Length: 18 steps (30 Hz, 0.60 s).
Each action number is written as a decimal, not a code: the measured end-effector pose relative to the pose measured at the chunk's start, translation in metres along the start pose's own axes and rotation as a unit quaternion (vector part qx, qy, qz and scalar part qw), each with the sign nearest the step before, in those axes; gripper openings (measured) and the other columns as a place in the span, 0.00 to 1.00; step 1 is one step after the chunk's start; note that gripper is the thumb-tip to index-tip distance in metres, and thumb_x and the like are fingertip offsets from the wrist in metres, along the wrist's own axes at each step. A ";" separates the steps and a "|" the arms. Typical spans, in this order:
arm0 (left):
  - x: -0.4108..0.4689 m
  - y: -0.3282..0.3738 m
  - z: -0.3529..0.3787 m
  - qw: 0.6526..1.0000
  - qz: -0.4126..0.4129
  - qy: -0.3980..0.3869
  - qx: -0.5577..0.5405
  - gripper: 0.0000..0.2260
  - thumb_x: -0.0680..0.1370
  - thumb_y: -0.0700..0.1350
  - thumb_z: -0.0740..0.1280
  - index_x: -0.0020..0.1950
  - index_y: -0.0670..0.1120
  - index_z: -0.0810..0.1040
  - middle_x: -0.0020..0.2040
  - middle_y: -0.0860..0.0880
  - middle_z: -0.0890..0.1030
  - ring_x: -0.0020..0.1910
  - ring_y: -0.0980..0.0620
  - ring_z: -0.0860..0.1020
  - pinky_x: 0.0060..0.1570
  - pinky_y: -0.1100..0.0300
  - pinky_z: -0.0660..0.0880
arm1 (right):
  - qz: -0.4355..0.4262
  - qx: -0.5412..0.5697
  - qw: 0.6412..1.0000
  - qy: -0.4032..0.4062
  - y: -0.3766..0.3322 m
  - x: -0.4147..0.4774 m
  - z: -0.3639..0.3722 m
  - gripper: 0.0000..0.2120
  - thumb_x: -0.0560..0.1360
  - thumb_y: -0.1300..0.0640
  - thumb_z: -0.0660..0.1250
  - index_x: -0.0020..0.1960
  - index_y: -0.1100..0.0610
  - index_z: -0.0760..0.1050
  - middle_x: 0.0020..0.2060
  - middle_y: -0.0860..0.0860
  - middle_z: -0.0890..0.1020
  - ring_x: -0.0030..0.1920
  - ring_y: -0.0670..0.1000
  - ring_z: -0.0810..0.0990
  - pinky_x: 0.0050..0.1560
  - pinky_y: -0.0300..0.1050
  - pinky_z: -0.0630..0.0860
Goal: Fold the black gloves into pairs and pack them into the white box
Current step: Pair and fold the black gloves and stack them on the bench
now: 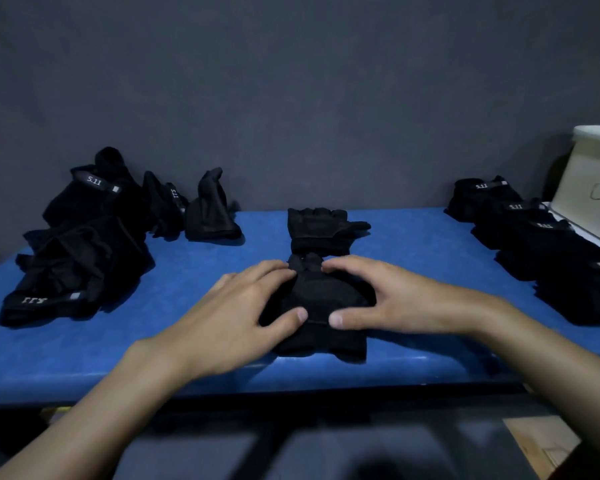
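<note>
A black glove (pixel 321 306) lies on the blue table (pixel 201 271) near its front edge. My left hand (pixel 236 306) and my right hand (pixel 392 296) grip it from either side, thumbs on its near part and fingertips curled at its far end. A second black glove (pixel 323 230) lies flat just behind it, fingers pointing away. The white box (pixel 589 188) stands at the far right edge, partly cut off.
A loose heap of black gloves (pixel 80 244) covers the table's left side, with one glove (pixel 210 209) standing up by the wall. Several folded glove pairs (pixel 548 237) lie in a row on the right, in front of the box. A dark grey wall backs the table.
</note>
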<state>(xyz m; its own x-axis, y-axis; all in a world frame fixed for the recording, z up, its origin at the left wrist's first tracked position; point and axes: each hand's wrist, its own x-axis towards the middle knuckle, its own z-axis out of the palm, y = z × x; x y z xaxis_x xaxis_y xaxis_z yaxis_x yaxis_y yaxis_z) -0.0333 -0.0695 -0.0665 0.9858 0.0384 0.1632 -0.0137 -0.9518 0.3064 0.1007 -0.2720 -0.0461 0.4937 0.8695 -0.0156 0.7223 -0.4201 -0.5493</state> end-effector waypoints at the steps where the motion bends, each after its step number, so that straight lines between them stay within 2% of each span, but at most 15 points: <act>1: -0.001 -0.001 0.001 1.000 -0.008 -0.018 0.022 0.38 0.71 0.73 0.46 0.77 0.58 0.60 0.75 0.65 0.59 0.70 0.59 0.63 0.70 0.63 0.57 | 0.009 -0.035 0.999 -0.025 -0.001 -0.001 0.000 0.40 0.70 0.37 0.71 0.76 0.44 0.58 0.73 0.37 0.64 0.71 0.39 0.64 0.72 0.39 0.62; 3: -0.002 -0.001 0.000 0.997 -0.012 -0.034 0.064 0.40 0.70 0.74 0.42 0.79 0.58 0.56 0.78 0.63 0.54 0.73 0.60 0.58 0.72 0.64 0.52 | 0.014 -0.081 0.995 -0.058 -0.003 -0.004 -0.003 0.44 0.70 0.36 0.69 0.78 0.44 0.51 0.76 0.37 0.57 0.74 0.40 0.57 0.72 0.35 0.56; 6: -0.002 -0.001 -0.003 0.992 -0.012 -0.052 0.111 0.41 0.69 0.74 0.39 0.80 0.58 0.51 0.80 0.60 0.51 0.75 0.61 0.53 0.74 0.62 0.49 | 0.008 -0.106 0.991 -0.079 -0.005 -0.005 -0.004 0.46 0.71 0.37 0.69 0.79 0.46 0.47 0.76 0.37 0.54 0.74 0.38 0.52 0.69 0.29 0.49; 12: -0.004 -0.001 -0.003 0.987 -0.010 -0.062 0.151 0.42 0.69 0.74 0.36 0.81 0.57 0.49 0.81 0.57 0.49 0.78 0.59 0.50 0.75 0.56 0.49 | 0.017 -0.142 0.983 -0.116 0.001 -0.001 -0.002 0.48 0.70 0.31 0.64 0.79 0.46 0.42 0.78 0.38 0.42 0.75 0.37 0.42 0.74 0.36 0.42; 15: -0.003 -0.002 -0.002 0.988 -0.006 -0.054 0.144 0.42 0.69 0.73 0.37 0.80 0.57 0.51 0.81 0.58 0.51 0.77 0.60 0.52 0.74 0.56 0.50 | 0.016 -0.125 0.987 -0.095 0.001 -0.001 -0.001 0.47 0.70 0.32 0.66 0.79 0.45 0.45 0.78 0.37 0.45 0.75 0.37 0.45 0.74 0.36 0.44; 18: -0.002 -0.006 -0.003 0.995 0.000 -0.029 0.100 0.39 0.71 0.74 0.41 0.78 0.59 0.57 0.79 0.60 0.56 0.75 0.61 0.57 0.73 0.56 0.54 | 0.004 -0.101 0.993 -0.062 -0.005 -0.001 -0.004 0.45 0.68 0.33 0.68 0.78 0.43 0.52 0.76 0.37 0.54 0.74 0.38 0.50 0.74 0.37 0.48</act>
<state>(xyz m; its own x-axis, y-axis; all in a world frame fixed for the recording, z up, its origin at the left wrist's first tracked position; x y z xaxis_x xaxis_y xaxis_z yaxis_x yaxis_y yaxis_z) -0.0361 -0.0631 -0.0661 0.9940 0.0255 0.1067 0.0134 -0.9936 0.1124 0.0983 -0.2714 -0.0402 0.4459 0.8858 -0.1287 0.8072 -0.4601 -0.3698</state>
